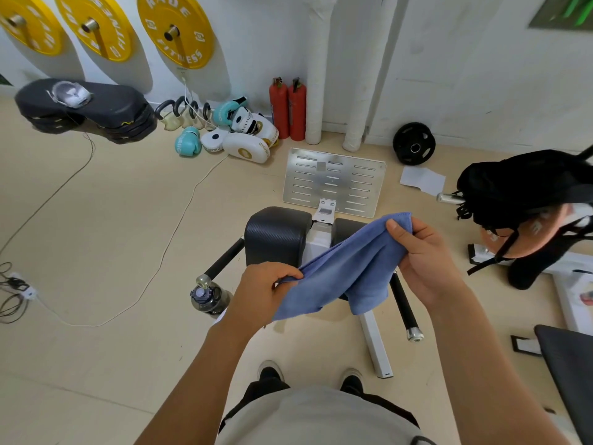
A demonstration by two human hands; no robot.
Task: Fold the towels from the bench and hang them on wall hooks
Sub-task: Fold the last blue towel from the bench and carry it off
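Note:
A blue towel [346, 268] hangs stretched between both hands in front of me, above a bench with black pads [276, 236]. My left hand [263, 293] pinches its lower left edge. My right hand [423, 255] grips the upper right corner, thumb on top. The towel sags in loose folds between them, and its lower part drapes down over the bench frame. No wall hooks are in view.
A water bottle [208, 297] stands on the floor left of the bench. A metal footplate [333, 184] lies behind it. Boxing gloves and pads [237, 130], fire extinguishers [288, 110], cables [96, 252] and a black backpack [526, 191] surround the spot.

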